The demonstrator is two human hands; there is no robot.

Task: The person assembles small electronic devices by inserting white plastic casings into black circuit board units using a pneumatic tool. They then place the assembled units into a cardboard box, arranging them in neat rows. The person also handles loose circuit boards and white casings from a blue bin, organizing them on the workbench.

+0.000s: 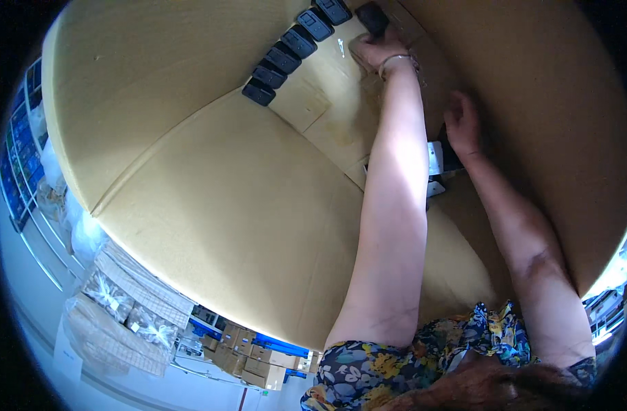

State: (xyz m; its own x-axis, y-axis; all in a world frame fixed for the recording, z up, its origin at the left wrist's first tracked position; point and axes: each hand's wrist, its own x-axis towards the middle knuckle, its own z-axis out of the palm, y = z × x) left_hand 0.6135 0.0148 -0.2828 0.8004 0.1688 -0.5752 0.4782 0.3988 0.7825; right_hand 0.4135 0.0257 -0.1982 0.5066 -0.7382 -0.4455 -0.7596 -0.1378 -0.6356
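Deep inside a large cardboard box, my left hand (383, 49) is closed around a dark, flat, rounded-rectangular piece (372, 18). Just left of it, several similar black plastic pieces (284, 57) stand in a slanting row along the box's inner edge. My right hand (463, 125) is beside the right wall, its fingers loosely bent and apart, with nothing visible in it. Close below that hand lie white or silvery flat parts (434, 158) and a dark piece, partly hidden by my left forearm. I cannot make out their kind.
Tall cardboard walls (197, 205) surround both arms. A small pale item (341, 47) shows on the box floor (313, 113). Outside stand wrapped bundles (121, 308), stacked cartons (252, 356) and a wire rack with blue contents (26, 137).
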